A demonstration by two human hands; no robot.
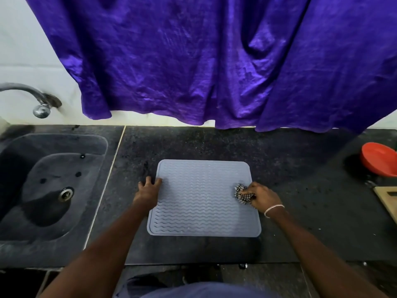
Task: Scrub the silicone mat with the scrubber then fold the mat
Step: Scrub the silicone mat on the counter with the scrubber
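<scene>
A grey silicone mat (202,201) with wavy ridges lies flat on the dark stone counter, in the middle of the view. My left hand (148,190) presses on the mat's left edge, fingers spread, holding nothing. My right hand (261,196) is closed around a black-and-white checkered scrubber (241,193), which touches the mat near its right edge. A silver bracelet circles my right wrist.
A dark sink (49,186) with a drain sits at the left, a metal tap (32,97) above it. A red bowl (379,159) and a wooden board (387,201) are at the right. A purple curtain (193,61) hangs behind the counter.
</scene>
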